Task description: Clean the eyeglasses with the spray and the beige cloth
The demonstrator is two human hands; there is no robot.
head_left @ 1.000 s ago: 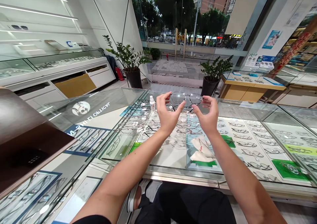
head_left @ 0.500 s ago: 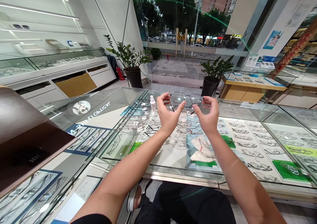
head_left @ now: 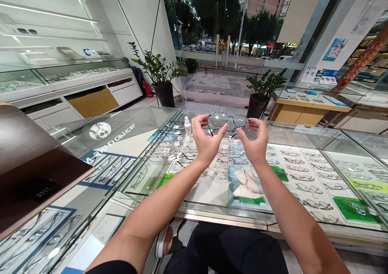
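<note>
A pair of thin dark-rimmed eyeglasses is held up above the glass counter, lenses facing outward. My left hand grips its left side, fingers curled at the frame's edge and thumb toward the middle. On the right side, my right hand holds it the same way. Just left of my left hand stands a small white spray bottle on the counter. Below my right hand lies a crumpled beige cloth with red marks.
The glass counter shows rows of eyeglasses inside. A dark brown glossy panel juts in at the left. Potted plants stand beyond the counter, before glass doors.
The eyeglasses have tilted slightly in my hands, and their lower parts show differently. Both hands have stayed nearly in place.
</note>
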